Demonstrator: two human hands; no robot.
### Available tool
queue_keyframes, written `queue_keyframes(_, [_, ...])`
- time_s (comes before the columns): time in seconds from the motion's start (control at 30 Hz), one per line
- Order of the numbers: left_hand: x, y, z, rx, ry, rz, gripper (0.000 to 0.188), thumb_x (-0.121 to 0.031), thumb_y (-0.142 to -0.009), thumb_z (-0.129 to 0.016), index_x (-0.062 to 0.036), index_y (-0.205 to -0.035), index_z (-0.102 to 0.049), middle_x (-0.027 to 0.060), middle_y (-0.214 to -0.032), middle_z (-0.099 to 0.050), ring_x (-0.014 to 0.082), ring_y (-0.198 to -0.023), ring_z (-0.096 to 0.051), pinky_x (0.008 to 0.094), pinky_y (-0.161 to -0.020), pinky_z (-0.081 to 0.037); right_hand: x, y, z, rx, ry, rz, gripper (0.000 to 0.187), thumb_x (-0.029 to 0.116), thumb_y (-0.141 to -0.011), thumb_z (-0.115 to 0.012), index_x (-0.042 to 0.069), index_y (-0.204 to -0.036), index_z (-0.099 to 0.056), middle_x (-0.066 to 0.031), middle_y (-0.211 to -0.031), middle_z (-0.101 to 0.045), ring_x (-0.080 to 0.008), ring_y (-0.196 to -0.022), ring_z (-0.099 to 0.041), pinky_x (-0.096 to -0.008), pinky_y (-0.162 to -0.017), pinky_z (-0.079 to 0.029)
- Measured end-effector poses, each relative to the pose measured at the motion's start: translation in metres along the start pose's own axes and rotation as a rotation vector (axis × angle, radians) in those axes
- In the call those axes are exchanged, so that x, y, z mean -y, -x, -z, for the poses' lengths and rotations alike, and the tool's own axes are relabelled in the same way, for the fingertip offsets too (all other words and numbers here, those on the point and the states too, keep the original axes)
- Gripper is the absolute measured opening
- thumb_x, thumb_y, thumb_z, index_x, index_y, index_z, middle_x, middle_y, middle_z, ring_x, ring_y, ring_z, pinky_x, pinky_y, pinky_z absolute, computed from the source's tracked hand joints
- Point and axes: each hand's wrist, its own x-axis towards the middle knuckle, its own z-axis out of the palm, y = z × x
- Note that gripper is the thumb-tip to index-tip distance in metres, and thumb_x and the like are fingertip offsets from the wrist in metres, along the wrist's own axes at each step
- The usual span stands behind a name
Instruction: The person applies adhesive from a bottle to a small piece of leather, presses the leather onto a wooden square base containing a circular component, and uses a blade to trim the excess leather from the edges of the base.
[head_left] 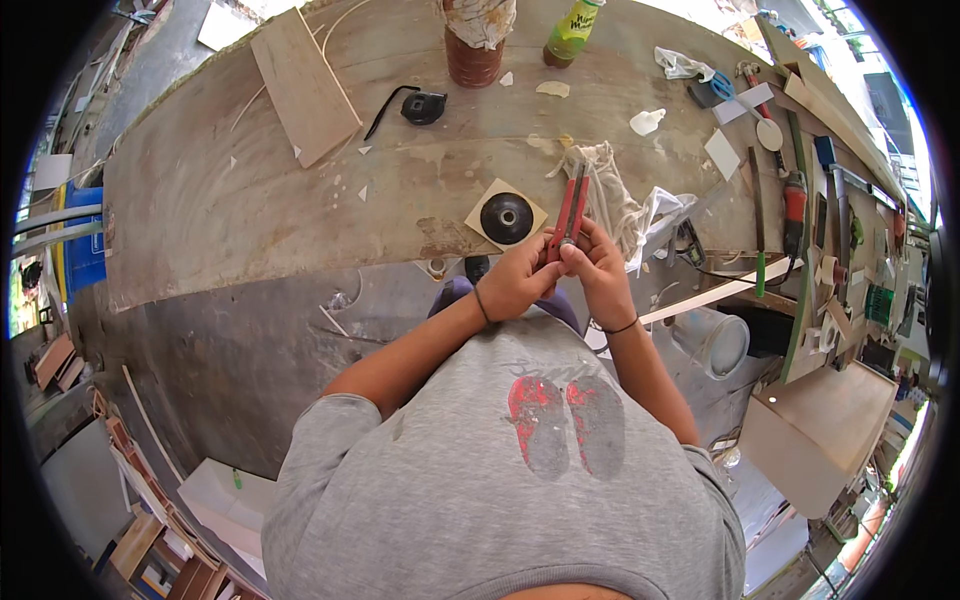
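Both hands meet at the near edge of the workbench, in front of my chest. Between them a red and grey utility knife (571, 208) points away from me, its far end over the bench. My left hand (518, 278) is closed on the knife's near end from the left. My right hand (602, 278) grips the same end from the right, thumb on top. Just left of the knife, a round black disc (507, 219) with a metal-rimmed centre hole lies on a small square wooden piece (476, 219). A crumpled cream cloth (612, 195) lies right beside the knife.
Farther back on the bench (200, 220) are a wooden board (303, 90), a black tape measure (424, 108), a brown container (473, 60) and a green-labelled bottle (572, 38). A green-handled file (759, 230) and a red-black power tool (794, 205) lie right. A bucket (722, 343) stands below.
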Motion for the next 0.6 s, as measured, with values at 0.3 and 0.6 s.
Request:
queue_keyframes(0.3, [-0.001, 0.010, 0.004, 0.109, -0.083, 0.095, 0.029, -0.011, -0.091, -0.060, 0.0012, -0.114, -0.048, 0.0031, -0.087, -0.061, 0.0061, -0.068, -0.054, 0.0222, -0.060, -0.045, -0.017, 0.001, -0.002, -0.197, 0.046, 0.032, 0.041, 0.014, -0.095, -0.056, -0.005, -0.129, -0.041, -0.0154, -0.108, -0.064, -0.0160, -0.093, -0.063, -0.0267, -0.082, -0.051])
queue_keyframes(0.6, [-0.003, 0.010, 0.014, 0.185, -0.331, 0.193, 0.027, -0.014, -0.093, -0.058, -0.0001, -0.115, -0.054, 0.0019, -0.090, -0.064, 0.0059, -0.073, -0.057, 0.0212, -0.063, -0.046, -0.022, -0.001, -0.003, -0.227, 0.014, 0.054, 0.046, 0.012, -0.095, -0.055, -0.002, -0.133, -0.033, -0.0098, -0.097, -0.062, -0.0113, -0.079, -0.061, -0.0232, -0.066, -0.052])
